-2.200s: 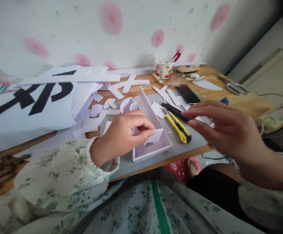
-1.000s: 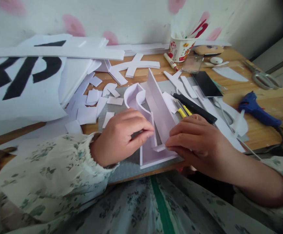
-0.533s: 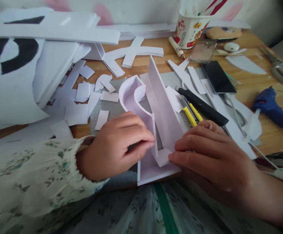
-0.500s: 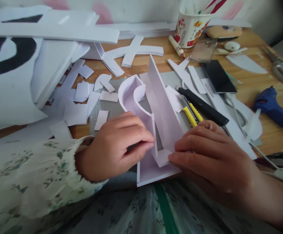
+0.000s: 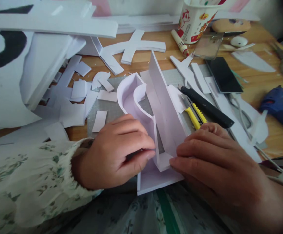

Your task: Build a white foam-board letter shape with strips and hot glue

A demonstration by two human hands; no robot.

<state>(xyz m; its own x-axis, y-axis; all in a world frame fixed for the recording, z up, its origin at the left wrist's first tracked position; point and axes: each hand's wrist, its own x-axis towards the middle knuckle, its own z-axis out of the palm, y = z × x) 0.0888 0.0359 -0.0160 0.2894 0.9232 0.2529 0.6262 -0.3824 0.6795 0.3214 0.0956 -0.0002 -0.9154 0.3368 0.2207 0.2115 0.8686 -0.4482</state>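
A white foam-board shape [image 5: 161, 182] with upright walls, curved at its far end, lies on the grey cutting mat in front of me. My left hand [image 5: 125, 149] pinches the thin inner wall [image 5: 156, 138] between thumb and fingertips. At the near end of that wall sits a small white foam-board strip [image 5: 165, 161], and the fingertips of my right hand [image 5: 216, 165] press on its right end. Those right fingers also rest against the tall straight wall [image 5: 167, 107]; the rest of their grip is hidden.
Right of the shape lie a yellow utility knife [image 5: 195, 115], a black-handled tool [image 5: 207, 107], a phone [image 5: 224, 74] and a blue glue gun [image 5: 279, 105]. White offcuts [image 5: 79, 89] and stacked sheets [image 5: 51, 24] cover the left side. A paper cup [image 5: 195, 21] stands behind.
The small strip has shifted slightly and its left end now meets the inner wall's near end. Both hands keep their hold; the view has moved slightly.
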